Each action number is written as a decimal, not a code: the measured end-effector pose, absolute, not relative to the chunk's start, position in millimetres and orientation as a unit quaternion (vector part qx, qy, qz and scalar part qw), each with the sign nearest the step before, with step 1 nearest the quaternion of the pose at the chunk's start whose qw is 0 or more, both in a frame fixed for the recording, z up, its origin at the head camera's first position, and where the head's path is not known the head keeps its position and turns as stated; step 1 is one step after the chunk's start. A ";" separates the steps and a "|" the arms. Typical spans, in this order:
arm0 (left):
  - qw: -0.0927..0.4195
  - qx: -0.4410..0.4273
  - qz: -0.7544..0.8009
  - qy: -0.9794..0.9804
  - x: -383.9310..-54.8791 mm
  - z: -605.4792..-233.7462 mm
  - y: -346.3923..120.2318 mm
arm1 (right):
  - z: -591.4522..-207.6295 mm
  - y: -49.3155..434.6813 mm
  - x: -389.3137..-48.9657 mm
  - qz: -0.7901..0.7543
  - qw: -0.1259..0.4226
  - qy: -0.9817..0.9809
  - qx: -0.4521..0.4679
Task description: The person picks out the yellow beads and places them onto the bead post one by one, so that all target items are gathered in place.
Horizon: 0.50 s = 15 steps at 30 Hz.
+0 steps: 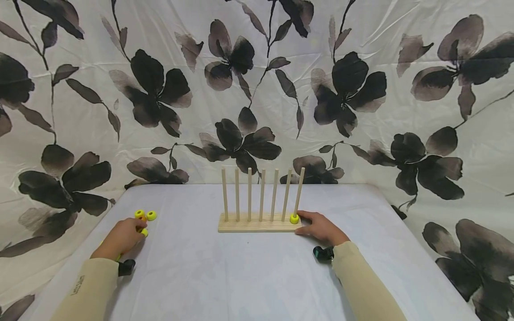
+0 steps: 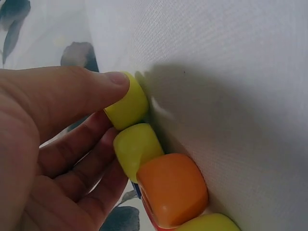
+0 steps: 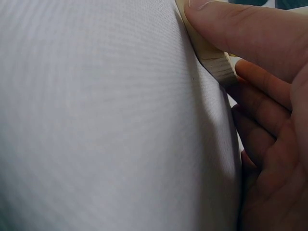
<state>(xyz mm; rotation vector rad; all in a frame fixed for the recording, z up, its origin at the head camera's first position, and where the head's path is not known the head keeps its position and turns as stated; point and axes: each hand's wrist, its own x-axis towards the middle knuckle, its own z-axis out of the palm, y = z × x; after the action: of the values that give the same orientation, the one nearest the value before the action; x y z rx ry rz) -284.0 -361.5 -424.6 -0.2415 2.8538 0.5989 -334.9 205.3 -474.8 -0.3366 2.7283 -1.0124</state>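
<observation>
At the left of the table my left hand (image 1: pixel 122 238) pinches a yellow bead (image 2: pixel 132 103) between thumb and fingers. Right beside it in the left wrist view lie another yellow bead (image 2: pixel 137 149) and an orange bead (image 2: pixel 175 190), with more beads partly hidden. A wooden peg stand (image 1: pixel 257 227) with several upright rods stands at the table's middle. One yellow bead (image 1: pixel 294 219) sits at the bottom of its rightmost rod. My right hand (image 1: pixel 321 227) grips the right end of the stand's base (image 3: pixel 219 67), thumb in front and fingers behind.
Two yellow beads (image 1: pixel 139 214) (image 1: pixel 151 216) lie just beyond my left hand. A white cloth covers the table (image 1: pixel 192 267). A flower-patterned curtain (image 1: pixel 289 102) hangs behind its far edge. Dark wrist cameras (image 1: pixel 323 254) are strapped at both sleeves.
</observation>
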 end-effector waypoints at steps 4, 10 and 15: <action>0.106 -0.077 0.202 0.971 -283.0 -421.6 -358.6 | -472.8 204.7 -334.9 -0.347 0.108 0.925 -0.111; 0.101 -0.072 0.207 0.970 -284.2 -417.8 -354.1 | -473.2 204.2 -334.1 -0.346 0.107 0.926 -0.109; 0.079 -0.067 0.219 0.970 -285.8 -417.5 -350.1 | -472.7 203.3 -332.4 -0.349 0.106 0.925 -0.111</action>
<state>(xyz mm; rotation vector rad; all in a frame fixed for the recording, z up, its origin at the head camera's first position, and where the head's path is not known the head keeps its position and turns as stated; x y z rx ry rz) -285.8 -350.1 -417.5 -0.2003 2.9034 0.6564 -332.4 203.3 -472.7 -0.3257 2.7240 -1.0278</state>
